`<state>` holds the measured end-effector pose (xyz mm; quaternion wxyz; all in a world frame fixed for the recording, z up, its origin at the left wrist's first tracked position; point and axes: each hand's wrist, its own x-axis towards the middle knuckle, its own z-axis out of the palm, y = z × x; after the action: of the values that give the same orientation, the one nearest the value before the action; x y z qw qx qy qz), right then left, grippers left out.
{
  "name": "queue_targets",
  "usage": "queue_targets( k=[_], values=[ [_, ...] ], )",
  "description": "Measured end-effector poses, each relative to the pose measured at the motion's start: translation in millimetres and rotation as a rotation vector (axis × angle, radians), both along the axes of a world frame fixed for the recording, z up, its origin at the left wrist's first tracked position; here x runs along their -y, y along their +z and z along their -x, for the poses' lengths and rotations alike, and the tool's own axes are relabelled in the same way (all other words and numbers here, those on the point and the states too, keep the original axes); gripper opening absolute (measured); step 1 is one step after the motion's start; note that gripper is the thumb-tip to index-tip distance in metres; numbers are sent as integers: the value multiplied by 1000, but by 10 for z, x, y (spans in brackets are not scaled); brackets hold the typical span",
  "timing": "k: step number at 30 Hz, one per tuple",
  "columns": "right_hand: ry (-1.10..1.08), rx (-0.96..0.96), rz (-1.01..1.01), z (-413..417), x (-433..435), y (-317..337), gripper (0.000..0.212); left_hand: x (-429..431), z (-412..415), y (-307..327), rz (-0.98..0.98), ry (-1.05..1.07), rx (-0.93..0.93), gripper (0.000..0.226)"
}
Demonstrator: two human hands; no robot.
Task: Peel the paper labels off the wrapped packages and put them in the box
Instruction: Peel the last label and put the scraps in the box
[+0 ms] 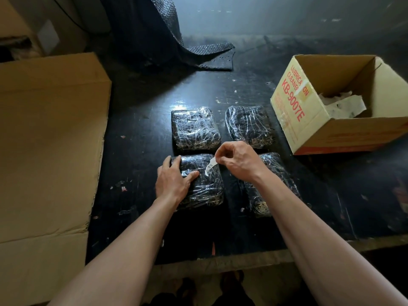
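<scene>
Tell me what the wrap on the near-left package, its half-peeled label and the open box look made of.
Package wrap: clear plastic film, glossy, with crinkles and bright glints over dark contents. Label: apparently thin white paper, matte; it curls where the right hand pinches it. Box: brown cardboard, matte, with red print and stiff flaps.

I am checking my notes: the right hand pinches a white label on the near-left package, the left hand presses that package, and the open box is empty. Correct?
Not quite. The head view shows white paper scraps inside the open box, so it is not empty. The right hand, label, left hand and near-left package are as stated.
</scene>
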<state>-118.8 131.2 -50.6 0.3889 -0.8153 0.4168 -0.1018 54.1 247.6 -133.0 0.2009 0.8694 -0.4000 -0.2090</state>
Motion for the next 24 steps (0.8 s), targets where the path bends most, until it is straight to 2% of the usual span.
queue_targets(
  k=[6, 10, 14, 19, 24],
  values=[
    [-71, 13, 64, 113, 80, 155, 4, 17, -14, 49, -47, -28, 1, 83],
    [-91, 16, 55, 232, 166, 310, 17, 35, -9, 94, -78, -40, -15, 84],
    [-129, 18, 99, 353, 217, 449, 4, 45, 34, 122, -89, -52, 71, 78],
    [-198, 36, 171, 601, 377, 621, 8, 369, 290, 380, 54, -93, 129, 61],
    [-329, 42, 323, 1108, 752, 858, 6, 1029, 809, 798, 244, -277, 38, 50]
  ],
)
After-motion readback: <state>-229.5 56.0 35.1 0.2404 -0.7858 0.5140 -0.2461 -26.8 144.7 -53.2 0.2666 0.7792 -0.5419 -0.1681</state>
